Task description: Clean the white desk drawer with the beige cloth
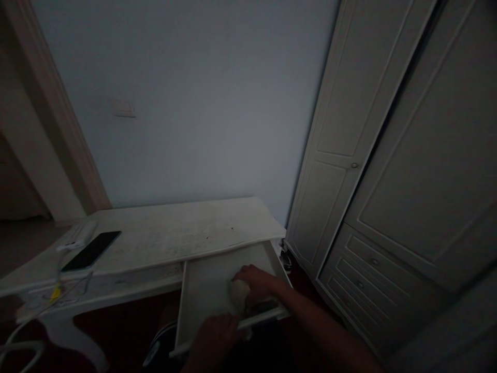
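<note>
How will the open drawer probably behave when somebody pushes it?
It will probably slide rather than tip, since the drawer sits pulled out from under the tabletop. It looks stiff, as its walls are straight. The pale thing inside might roll or shift, because its visible side looks rounded, though the right hand is on it.

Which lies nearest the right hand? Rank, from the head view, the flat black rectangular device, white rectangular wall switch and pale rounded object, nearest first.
1. Pale rounded object: in the open white drawer, against the right hand.
2. Flat black rectangular device: on the white tabletop, left.
3. White rectangular wall switch: up on the pale blue wall, left.
</note>
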`<state>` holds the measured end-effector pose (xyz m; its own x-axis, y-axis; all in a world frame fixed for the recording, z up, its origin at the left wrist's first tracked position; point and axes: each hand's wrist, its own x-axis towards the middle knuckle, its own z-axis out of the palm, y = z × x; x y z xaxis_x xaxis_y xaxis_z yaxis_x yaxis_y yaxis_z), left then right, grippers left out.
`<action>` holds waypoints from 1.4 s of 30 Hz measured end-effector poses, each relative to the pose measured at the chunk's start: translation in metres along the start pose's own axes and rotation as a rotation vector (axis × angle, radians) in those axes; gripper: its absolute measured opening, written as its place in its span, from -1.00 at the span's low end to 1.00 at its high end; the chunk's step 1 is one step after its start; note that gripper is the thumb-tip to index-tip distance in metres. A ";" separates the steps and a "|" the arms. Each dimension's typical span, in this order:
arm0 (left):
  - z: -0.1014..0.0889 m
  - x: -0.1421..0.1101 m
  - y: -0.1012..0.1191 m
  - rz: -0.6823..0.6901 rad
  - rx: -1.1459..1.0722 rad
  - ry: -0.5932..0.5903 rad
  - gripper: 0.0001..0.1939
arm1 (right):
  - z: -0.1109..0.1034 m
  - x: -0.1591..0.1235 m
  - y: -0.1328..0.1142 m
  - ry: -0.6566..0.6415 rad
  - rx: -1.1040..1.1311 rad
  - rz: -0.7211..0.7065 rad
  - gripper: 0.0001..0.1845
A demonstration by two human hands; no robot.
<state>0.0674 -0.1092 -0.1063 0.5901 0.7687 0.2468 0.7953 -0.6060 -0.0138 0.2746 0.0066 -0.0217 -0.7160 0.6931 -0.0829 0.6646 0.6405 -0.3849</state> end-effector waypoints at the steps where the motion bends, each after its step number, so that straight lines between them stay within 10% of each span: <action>1: 0.003 0.000 0.000 0.005 0.007 -0.009 -0.92 | -0.007 -0.014 0.003 0.090 0.065 0.021 -0.20; 8: -0.007 0.006 -0.006 0.040 0.059 0.045 -0.95 | -0.039 -0.113 -0.002 0.776 0.477 0.100 -0.21; 15: -0.048 0.036 -0.024 -0.017 0.041 -0.037 -0.81 | -0.036 -0.172 0.019 1.013 0.293 0.185 -0.31; 24: -0.057 0.072 -0.052 -0.051 0.004 -0.136 -0.67 | -0.004 -0.101 0.019 0.947 -0.073 0.431 -0.43; 33: -0.063 0.092 -0.067 -0.103 -0.003 -0.277 -0.75 | -0.013 -0.008 -0.039 0.559 -0.095 0.115 -0.36; 42: -0.049 0.038 -0.105 -0.074 -0.005 0.029 -0.70 | -0.056 -0.064 0.040 0.470 0.058 0.257 -0.31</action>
<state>-0.0008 -0.0267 -0.0482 0.5257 0.8052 0.2745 0.8357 -0.5490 0.0101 0.3589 0.0065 0.0199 -0.3502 0.9069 0.2345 0.7834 0.4208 -0.4574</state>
